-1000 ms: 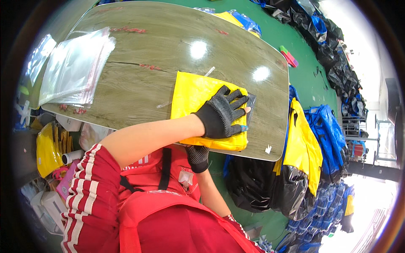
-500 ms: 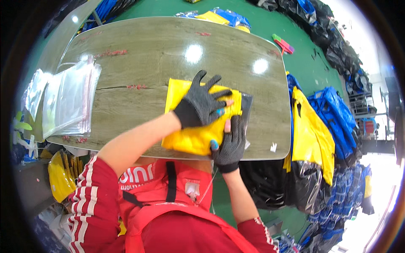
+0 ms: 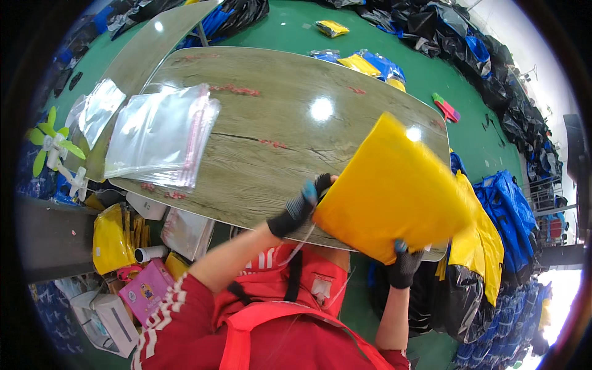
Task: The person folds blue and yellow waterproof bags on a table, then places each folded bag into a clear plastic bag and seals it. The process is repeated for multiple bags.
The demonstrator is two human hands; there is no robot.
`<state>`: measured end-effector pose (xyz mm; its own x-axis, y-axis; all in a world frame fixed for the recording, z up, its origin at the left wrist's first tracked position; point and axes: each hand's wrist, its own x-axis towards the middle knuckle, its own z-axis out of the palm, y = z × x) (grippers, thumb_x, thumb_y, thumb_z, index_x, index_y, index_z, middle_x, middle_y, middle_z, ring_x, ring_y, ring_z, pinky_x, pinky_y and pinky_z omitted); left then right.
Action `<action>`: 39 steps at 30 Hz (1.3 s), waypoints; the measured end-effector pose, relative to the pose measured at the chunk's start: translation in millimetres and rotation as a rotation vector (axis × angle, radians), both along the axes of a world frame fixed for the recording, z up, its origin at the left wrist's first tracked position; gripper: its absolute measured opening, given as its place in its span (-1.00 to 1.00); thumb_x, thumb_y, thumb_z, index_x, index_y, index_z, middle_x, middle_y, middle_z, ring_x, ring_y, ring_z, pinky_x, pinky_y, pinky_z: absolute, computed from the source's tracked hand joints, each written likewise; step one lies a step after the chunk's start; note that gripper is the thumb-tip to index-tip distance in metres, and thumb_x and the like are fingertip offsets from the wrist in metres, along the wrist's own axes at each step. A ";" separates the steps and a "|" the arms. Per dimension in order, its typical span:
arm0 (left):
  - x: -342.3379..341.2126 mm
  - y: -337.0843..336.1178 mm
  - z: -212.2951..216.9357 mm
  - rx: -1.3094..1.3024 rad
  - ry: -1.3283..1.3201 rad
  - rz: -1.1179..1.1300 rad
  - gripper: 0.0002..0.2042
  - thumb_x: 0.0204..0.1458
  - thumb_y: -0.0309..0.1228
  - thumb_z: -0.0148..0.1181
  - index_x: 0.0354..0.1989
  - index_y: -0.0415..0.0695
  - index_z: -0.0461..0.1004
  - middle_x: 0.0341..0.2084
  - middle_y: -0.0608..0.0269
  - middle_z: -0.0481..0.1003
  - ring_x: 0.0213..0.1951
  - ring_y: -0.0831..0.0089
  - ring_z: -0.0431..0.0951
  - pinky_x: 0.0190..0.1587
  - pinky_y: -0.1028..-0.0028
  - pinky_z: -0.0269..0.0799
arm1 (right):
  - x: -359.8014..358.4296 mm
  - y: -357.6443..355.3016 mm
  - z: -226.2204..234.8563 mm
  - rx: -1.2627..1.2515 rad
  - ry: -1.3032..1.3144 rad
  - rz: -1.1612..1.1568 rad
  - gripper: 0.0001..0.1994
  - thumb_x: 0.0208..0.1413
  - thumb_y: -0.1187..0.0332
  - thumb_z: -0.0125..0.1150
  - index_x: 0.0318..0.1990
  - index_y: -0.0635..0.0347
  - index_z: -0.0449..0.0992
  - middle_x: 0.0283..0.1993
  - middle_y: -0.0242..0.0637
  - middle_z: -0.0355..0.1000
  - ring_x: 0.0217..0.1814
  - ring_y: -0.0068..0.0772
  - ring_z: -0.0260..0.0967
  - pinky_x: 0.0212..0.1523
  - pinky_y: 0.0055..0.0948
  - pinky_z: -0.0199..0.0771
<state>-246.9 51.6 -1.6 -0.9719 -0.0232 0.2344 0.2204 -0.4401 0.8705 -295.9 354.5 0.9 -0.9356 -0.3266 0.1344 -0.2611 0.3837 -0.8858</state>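
You hold the yellow bundle with both gloved hands, over the near right part of the wood-grain table. It is a folded, flat piece, tilted, its far corner pointing away from you and its right edge blurred. Your left hand is curled in at the bundle's left edge, fingers and thumb drawn close together on it. Your right hand grips the near edge, thumb on the side facing you; its other fingers are mostly hidden, so you cannot tell how tightly they are bent.

To the left on the table lies a stack of clear plastic bags, well apart from your hands. Just past the table's right end hang a yellow garment and a blue garment. Beyond the far edge, wrapped packets lie near the table, and a green-and-red brush rests on the green floor.
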 end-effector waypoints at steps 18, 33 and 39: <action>97.7 -376.4 -59.3 -1.476 -0.473 1.188 -0.84 -0.13 -0.33 0.25 -0.35 -0.02 0.51 -0.26 0.20 0.52 -0.16 0.11 0.49 -0.05 0.16 0.37 | -28.8 -58.4 -7.6 -0.492 -1.091 0.145 -0.41 0.02 0.37 0.32 0.22 0.31 0.31 0.12 -0.10 0.44 0.06 -0.19 0.48 0.06 -0.25 0.51; 55.8 -202.5 -20.4 -1.555 0.022 0.689 -0.87 0.00 -0.40 0.12 -0.32 -0.16 0.49 -0.29 0.01 0.47 -0.22 0.01 0.46 -0.12 0.17 0.37 | -21.8 -60.7 28.3 -0.471 -0.865 0.149 -0.41 0.00 0.36 0.31 0.21 0.32 0.32 0.08 -0.15 0.46 0.04 -0.27 0.47 0.06 -0.31 0.48; 44.2 -100.7 -16.9 -0.996 -0.057 0.525 -0.87 0.03 -0.43 0.18 -0.28 -0.19 0.46 -0.31 0.04 0.51 -0.21 0.07 0.50 -0.06 0.25 0.37 | -22.1 -31.7 94.5 -0.221 -0.806 0.287 -0.40 -0.10 0.38 0.40 0.15 0.37 0.38 0.02 -0.14 0.49 -0.06 -0.29 0.51 0.01 -0.37 0.51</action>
<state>-202.7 -49.0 -18.6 -0.9067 -0.2600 0.3321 0.1223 0.5915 0.7970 -318.0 322.8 95.4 -0.6591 -0.6081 -0.4425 0.4146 0.1971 -0.8884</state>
